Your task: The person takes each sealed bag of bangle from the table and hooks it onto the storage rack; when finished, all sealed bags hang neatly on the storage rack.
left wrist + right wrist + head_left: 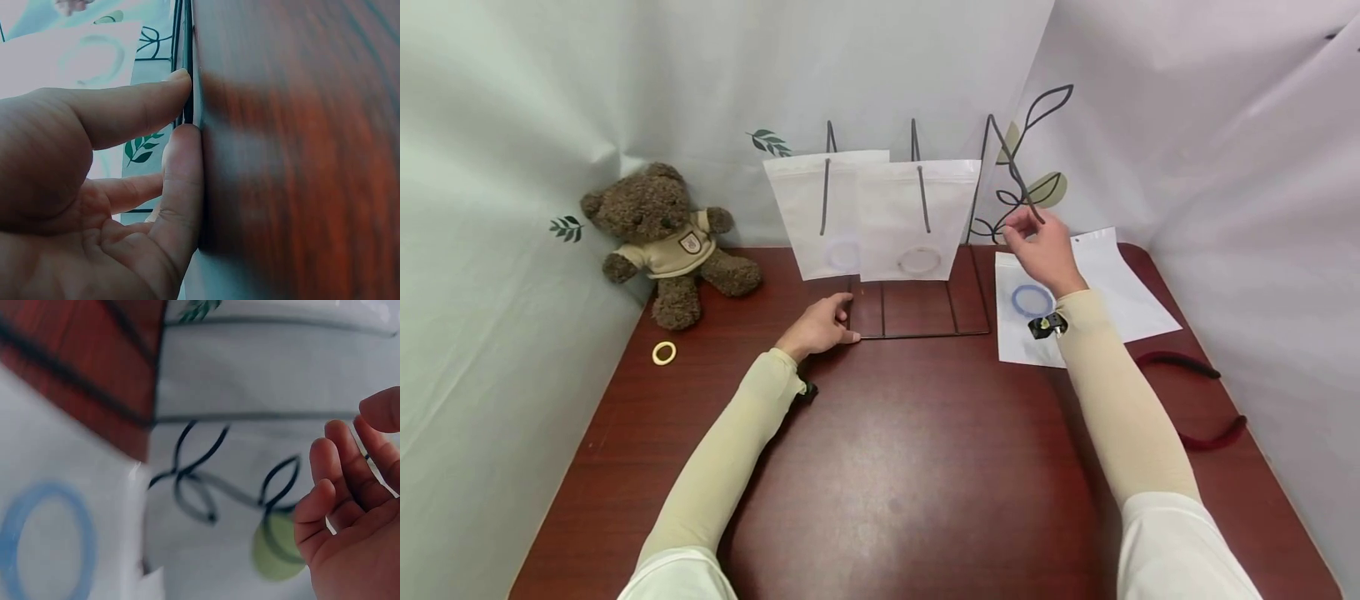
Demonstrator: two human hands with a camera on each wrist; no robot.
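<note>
A black wire display rack [917,337] stands on the table with three bent hooks along its top. White zip bags hang from two of them: the left bag [805,208] and the middle bag [917,221], each with a ring-shaped bangle showing faintly through. My left hand [820,325] pinches the front left corner of the rack's base between thumb and finger, seen close in the left wrist view. At the right hook, which carries no bag, my right hand [1041,250] has thumb and fingers drawn together at the wire's tip. The right wrist view cuts off that grip.
A bag with a blue bangle [1032,302] lies right of the rack, beside another white bag [1127,292]. A dark red headband [1213,437] is at the right edge. On the left are a teddy bear [670,242] and a yellow ring [664,353].
</note>
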